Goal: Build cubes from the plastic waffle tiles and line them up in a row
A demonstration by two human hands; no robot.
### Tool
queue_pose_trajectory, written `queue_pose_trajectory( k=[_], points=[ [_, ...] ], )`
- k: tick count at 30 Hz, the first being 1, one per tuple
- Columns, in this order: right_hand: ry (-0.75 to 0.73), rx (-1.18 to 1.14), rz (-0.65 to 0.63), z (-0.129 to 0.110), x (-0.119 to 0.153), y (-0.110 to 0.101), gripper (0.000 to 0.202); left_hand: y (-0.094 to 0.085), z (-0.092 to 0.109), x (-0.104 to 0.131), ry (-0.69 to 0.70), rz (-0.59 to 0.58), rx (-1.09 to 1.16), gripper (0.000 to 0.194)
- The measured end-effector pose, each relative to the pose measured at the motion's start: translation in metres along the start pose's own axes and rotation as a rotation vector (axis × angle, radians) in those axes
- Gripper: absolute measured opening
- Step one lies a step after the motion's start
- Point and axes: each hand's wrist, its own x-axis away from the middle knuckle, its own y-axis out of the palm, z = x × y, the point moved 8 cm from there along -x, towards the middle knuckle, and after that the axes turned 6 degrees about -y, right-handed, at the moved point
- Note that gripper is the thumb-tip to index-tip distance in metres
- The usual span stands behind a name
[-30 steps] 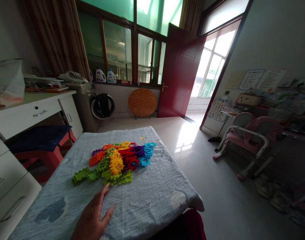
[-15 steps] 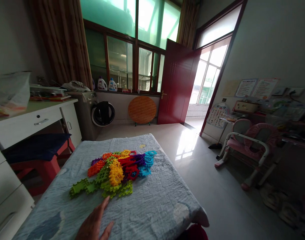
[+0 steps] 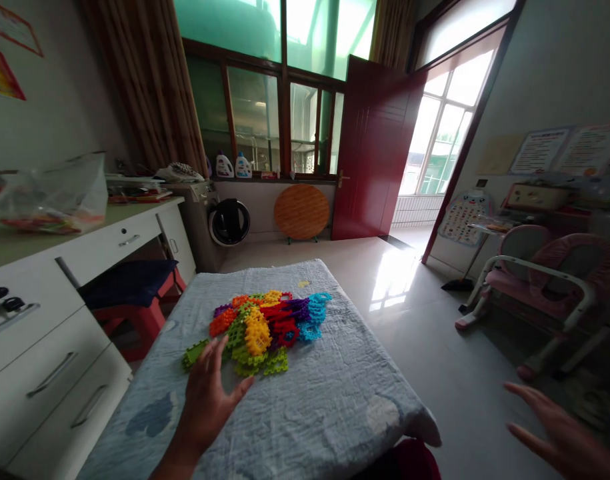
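A pile of plastic toy pieces (image 3: 257, 332) lies on the desk (image 3: 355, 380), a little toward its far side, on a pale blue patterned cloth (image 3: 295, 427). Orange pieces (image 3: 223, 323) sit on the left of the pile, a yellow piece (image 3: 257, 341) stands out near the middle, red pieces (image 3: 287, 333) come next, and blue pieces (image 3: 312, 327) form the right end, with purple pieces (image 3: 299, 308) between red and blue. Light green pieces (image 3: 276, 362) make up the near edge, and another green piece (image 3: 193, 355) sticks out at the left. The left hand (image 3: 207, 393) reaches in from the near side with its fingers spread and the thumb well apart, its fingertips overlapping the near left part of the pile; it is hard to say from this angle whether they touch the green plastic or hang just above it. The right hand (image 3: 559, 427) is at the near right, well apart from the pile, in front of the floor (image 3: 409, 373), its thumb and fingers spread too. A stool (image 3: 135, 320) stands left of the desk, a pink chair (image 3: 525, 287) is at the far right, and a red door (image 3: 369, 147) stands open beyond.
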Motion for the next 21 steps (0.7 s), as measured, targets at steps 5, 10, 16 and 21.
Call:
queue_pose_trajectory(
  k=[5,10,16,21],
  points=[
    [-0.486,-0.061,-0.511,-0.191,-0.053,0.13,0.054,0.03,-0.025,-0.027,-0.214,-0.078,-0.099,0.102],
    [-0.579,-0.097,-0.589,-0.294,-0.083,0.219,0.07,0.058,-0.032,-0.034,-0.271,-0.221,-0.138,0.103],
    [-0.213,-0.055,-0.536,-0.294,-0.143,0.289,0.091,0.063,-0.022,-0.021,-0.141,-0.255,-0.102,0.092],
    [-0.219,-0.086,-0.537,-0.309,-0.143,0.324,0.085,0.066,-0.015,-0.013,-0.027,-0.311,-0.034,0.1]
  ],
)
